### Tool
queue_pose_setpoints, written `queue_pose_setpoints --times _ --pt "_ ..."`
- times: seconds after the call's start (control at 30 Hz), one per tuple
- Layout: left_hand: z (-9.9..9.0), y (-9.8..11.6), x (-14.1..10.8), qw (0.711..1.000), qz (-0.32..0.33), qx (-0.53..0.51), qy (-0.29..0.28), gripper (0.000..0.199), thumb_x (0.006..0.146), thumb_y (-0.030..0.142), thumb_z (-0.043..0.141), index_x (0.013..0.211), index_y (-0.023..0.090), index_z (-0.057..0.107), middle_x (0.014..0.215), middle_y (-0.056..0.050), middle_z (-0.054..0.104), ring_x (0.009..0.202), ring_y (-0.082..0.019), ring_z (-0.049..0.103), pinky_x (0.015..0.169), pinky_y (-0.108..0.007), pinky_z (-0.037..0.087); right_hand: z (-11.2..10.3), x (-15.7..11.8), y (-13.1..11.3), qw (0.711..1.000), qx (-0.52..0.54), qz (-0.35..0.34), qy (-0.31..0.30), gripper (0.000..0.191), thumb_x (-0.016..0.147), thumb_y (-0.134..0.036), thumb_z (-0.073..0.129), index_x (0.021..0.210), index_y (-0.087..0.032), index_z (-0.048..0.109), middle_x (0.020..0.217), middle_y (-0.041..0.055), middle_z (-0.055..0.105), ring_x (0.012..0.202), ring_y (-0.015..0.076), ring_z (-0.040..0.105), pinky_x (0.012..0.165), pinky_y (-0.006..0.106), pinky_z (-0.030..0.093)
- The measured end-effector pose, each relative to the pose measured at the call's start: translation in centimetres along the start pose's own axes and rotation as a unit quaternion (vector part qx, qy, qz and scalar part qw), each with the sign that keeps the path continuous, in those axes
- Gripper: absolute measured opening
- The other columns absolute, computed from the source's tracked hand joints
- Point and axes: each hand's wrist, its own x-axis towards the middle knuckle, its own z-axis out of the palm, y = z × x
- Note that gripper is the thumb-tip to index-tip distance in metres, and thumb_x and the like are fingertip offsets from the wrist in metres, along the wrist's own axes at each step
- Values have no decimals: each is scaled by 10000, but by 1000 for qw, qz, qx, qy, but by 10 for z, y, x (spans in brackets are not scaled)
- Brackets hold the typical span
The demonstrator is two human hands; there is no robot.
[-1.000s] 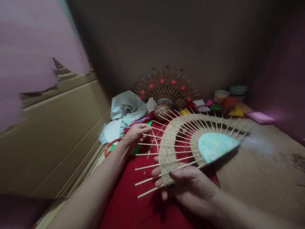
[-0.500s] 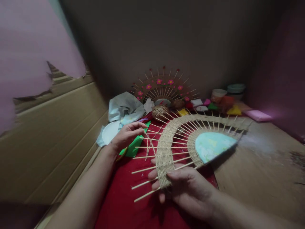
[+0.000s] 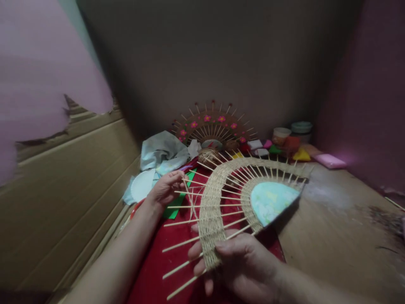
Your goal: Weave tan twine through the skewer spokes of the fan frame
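A half-round fan of thin sticks with a woven twine band [image 3: 211, 207] lies across the middle, its flat side towards the right. At its centre is a pale turquoise half-disc [image 3: 274, 198] edged with woven twine. My right hand [image 3: 240, 257] grips the near end of the band, thumb on top and fingers beneath. Beside the stick tips on the left, my left hand [image 3: 168, 185] has its fingers pinched together on a thin twine strand [image 3: 189, 195], which runs down towards the band. A ball of twine [image 3: 209, 156] sits behind the fan.
A finished fan with pink flowers [image 3: 207, 119] leans at the back wall. Grey cloth [image 3: 163, 150] and a white plate [image 3: 142, 185] are at the left, by a cardboard wall [image 3: 72, 202]. Cups [image 3: 281, 136], coloured packets and a pink box [image 3: 330, 161] stand back right. Red cloth [image 3: 152, 261] lies underneath.
The fan and my right hand have shifted slightly left and down in view. My left hand has turned, its fingers now closed together at the twine. The background has shifted with the camera.
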Motion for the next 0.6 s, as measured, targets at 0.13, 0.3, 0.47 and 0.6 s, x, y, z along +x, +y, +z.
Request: queue_pose_setpoints --times 0.13,0.3,0.47,0.6 --pt "17 -7 -4 996 -49 -77 -25 149 643 161 681 654 144 533 491 49 493 377 -19 392 372 -120 314 1 -3 -1 997 3 58 -51 450 723 -148 533 1171 -109 547 1062 118 615 855 187 599 692 305 452" --pt "47 -23 -13 999 -48 -16 -3 199 706 277 651 644 158 504 507 36 499 407 -80 453 394 -204 358 5 -5 2 997 5 63 -54 480 724 -144 560 1202 -153 510 1076 102 611 889 188 593 716 322 446" --pt "55 -29 -17 999 24 13 24 174 706 281 663 785 170 554 584 33 539 437 -74 470 420 -196 354 8 -3 8 999 12 22 -46 328 720 -126 551 1043 -80 587 1015 117 621 838 183 606 652 311 467" --pt "52 -29 -15 995 63 76 29 317 694 264 678 989 183 594 710 -17 616 542 -112 557 479 -210 396 11 -5 8 999 7 24 -43 288 719 -130 570 1003 -96 600 1015 111 627 852 178 608 655 307 473"
